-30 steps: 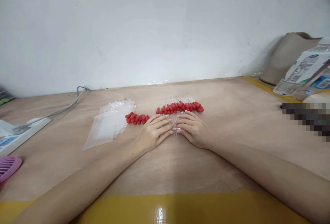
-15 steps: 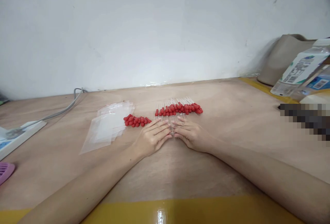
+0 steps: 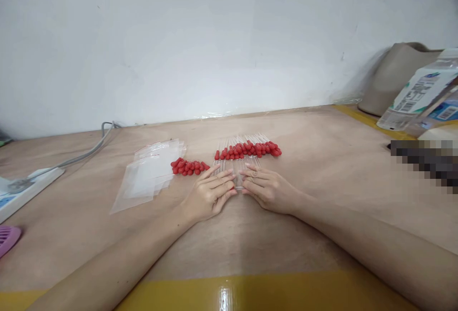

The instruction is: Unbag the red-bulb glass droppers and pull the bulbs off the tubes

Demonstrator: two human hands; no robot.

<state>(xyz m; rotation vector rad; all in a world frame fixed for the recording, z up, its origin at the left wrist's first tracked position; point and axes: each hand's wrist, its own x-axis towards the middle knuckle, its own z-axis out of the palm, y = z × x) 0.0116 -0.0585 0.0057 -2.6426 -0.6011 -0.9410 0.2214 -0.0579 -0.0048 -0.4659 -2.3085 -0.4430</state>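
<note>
My left hand (image 3: pixel 211 194) is closed, its thumb and index fingertip together. A speck of red at those tips looks like a small red rubber bulb (image 3: pixel 233 188), mostly hidden. Opposite it, my right hand (image 3: pixel 268 187) pinches a thin clear tube (image 3: pixel 239 188) that spans the small gap between the fingertips. Under and beyond the fingers lie several clear tubes (image 3: pixel 238 168) side by side. Past them is a row of droppers (image 3: pixel 246 150) with red bulbs, their thin tips facing the wall. Loose red bulbs (image 3: pixel 189 167) form a pile left of my left hand.
Overlapping clear plastic bags (image 3: pixel 146 177) lie on the left. Beyond them are a power strip (image 3: pixel 32 189) with a grey cable and a pink slotted object (image 3: pixel 7 239). A beige container (image 3: pixel 390 79) and a plastic bottle (image 3: pixel 415 96) stand at the right. Yellow tape (image 3: pixel 179 294) borders the near edge.
Both hands have shifted slightly, showing more of the clear tubes between them. A bit of red now shows at my left fingertips. The bulbs and bags remain in place.
</note>
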